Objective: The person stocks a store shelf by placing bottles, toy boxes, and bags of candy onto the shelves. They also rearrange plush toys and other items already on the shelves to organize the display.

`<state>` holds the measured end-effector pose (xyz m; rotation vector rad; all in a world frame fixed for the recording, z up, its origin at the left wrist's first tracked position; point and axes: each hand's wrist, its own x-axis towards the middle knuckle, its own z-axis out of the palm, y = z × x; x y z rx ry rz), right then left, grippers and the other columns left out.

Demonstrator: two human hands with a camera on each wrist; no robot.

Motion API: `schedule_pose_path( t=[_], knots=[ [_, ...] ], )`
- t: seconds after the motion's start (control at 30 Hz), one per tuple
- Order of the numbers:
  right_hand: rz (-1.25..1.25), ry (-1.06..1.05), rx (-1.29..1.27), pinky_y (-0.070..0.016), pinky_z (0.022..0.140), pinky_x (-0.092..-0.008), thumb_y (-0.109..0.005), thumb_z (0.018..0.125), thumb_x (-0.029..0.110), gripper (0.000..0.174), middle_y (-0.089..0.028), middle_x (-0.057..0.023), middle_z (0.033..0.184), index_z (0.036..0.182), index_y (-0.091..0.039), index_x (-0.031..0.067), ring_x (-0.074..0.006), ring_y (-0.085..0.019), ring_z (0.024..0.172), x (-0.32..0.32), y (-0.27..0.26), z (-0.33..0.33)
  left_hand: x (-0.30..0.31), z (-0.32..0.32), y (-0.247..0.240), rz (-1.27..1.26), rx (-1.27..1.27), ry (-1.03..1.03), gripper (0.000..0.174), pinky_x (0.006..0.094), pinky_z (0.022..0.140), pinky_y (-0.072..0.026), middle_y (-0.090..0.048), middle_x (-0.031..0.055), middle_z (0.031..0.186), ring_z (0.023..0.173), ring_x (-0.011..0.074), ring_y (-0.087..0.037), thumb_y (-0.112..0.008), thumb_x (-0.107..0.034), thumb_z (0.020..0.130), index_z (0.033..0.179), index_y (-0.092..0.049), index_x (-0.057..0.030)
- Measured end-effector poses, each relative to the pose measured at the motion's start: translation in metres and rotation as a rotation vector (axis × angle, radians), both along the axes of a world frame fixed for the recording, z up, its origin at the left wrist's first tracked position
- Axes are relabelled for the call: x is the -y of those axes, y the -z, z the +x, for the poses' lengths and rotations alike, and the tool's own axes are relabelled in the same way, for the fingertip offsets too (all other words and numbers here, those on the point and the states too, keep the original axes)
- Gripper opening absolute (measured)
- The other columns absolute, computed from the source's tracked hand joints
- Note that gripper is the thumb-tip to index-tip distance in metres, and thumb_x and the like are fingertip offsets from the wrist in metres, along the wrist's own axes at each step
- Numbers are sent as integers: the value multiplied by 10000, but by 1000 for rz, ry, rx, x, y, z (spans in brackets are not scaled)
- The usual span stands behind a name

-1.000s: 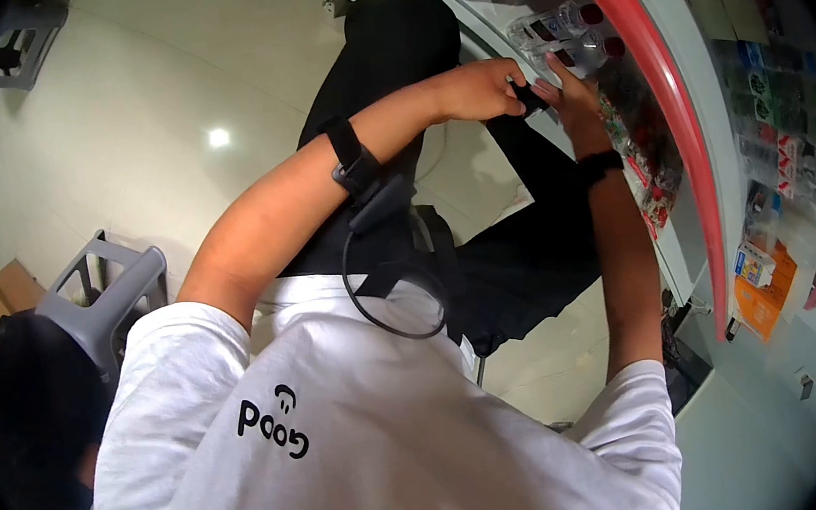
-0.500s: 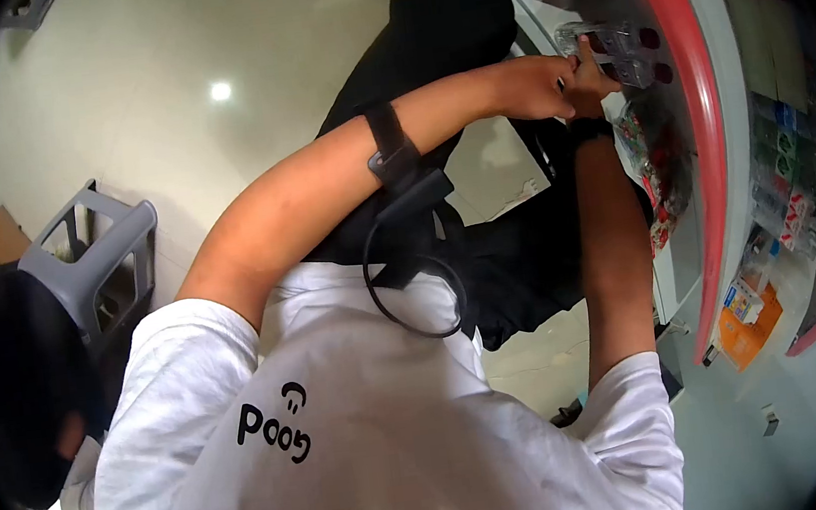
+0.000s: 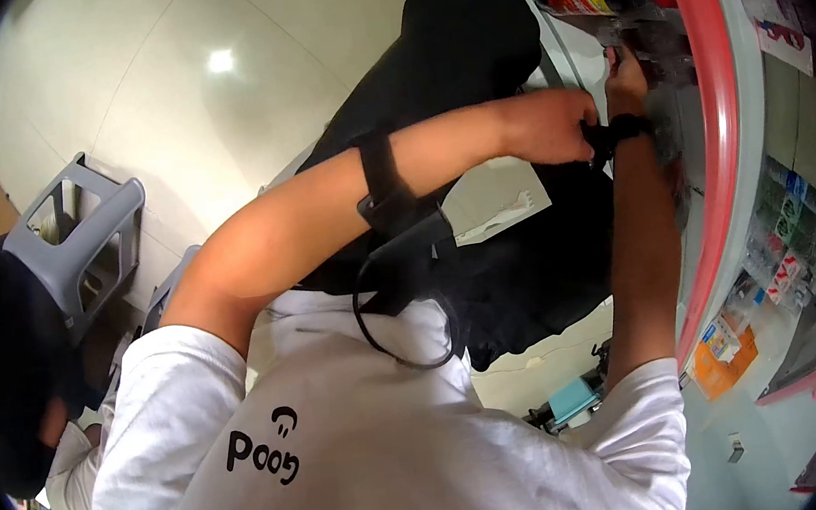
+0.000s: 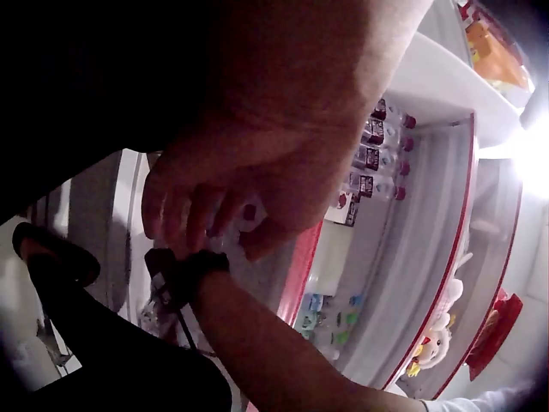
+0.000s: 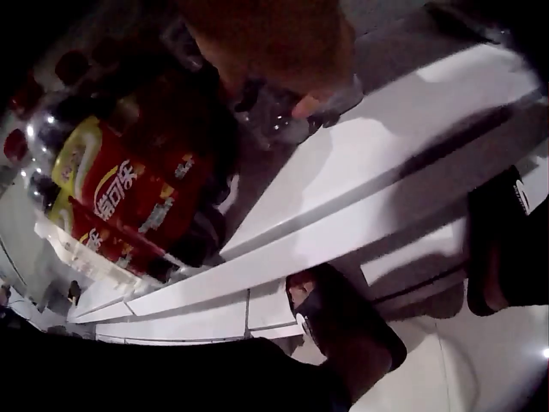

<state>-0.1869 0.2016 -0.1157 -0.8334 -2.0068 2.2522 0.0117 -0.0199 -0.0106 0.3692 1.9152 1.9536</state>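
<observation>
In the head view my left hand (image 3: 550, 128) reaches across to the right wrist, its fingers bent close beside the black band (image 3: 627, 126) worn there. The left wrist view shows those fingers loosely curled, the thumb apart, with bottles visible through the gap. Just below the fingertips is a small black box (image 4: 168, 276) with a cable, on the right wrist. My right hand (image 3: 624, 77) is inside the fridge shelf. Its fingertips grip a clear plastic bottle (image 5: 273, 116), partly hidden under the hand in the right wrist view.
Large cola bottles (image 5: 116, 189) with red and yellow labels stand beside the clear bottle. A white shelf edge (image 5: 343, 202) runs along the front. A red curved rim (image 3: 715, 99) borders the fridge. A grey stool (image 3: 74, 238) and another person (image 3: 14, 370) are at left.
Both hands have moved right in the head view. My left hand has gone from holding a small black object at the right fingers to beside the right wristband; my right hand reaches further among the bottles.
</observation>
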Motion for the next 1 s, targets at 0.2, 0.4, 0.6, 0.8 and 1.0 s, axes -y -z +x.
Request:
schedule_pose_path(
  t=[0.2,0.4,0.6,0.8,1.0],
  knots=[
    [446,-612,-527,-517,829,-362,-539,914,138,275,-561,-62,1165,1181,-575,82,-221,-534,1049,-36,29,-62,-1,2,3,21,75,13,423,343,808,-482,-616,133,995,931,241,-597,-650,-239,823,1143,-501,-8],
    [446,-461,-345,-461,860,-400,-559,901,269,281,-550,-56,1154,1119,-536,93,-232,-526,1039,17,-22,-72,-11,2,12,160,70,10,433,344,833,-479,-594,122,1053,1009,220,-576,-646,-155,835,1214,-464,-50],
    [535,-396,-303,-464,840,-396,-562,898,268,270,-557,-59,1127,1102,-544,93,-229,-534,1019,11,-32,-62,-4,-2,-3,144,200,84,422,324,825,-467,-576,81,1100,1041,182,-548,-634,-141,848,1219,-439,-88],
    [527,-299,-226,-468,820,-392,-565,895,267,259,-565,-62,1100,1086,-553,92,-227,-542,998,1,-42,-32,0,1,1,191,254,109,400,318,843,-466,-561,78,1123,1053,166,-531,-611,-136,877,1235,-434,-104],
    [509,-256,-211,-472,800,-388,-569,893,266,248,-572,-65,1073,1069,-561,91,-225,-550,977,-17,-41,-8,2,-2,-3,181,297,132,409,308,862,-470,-551,99,1145,1075,164,-530,-593,-143,892,1257,-421,-74]
  ],
)
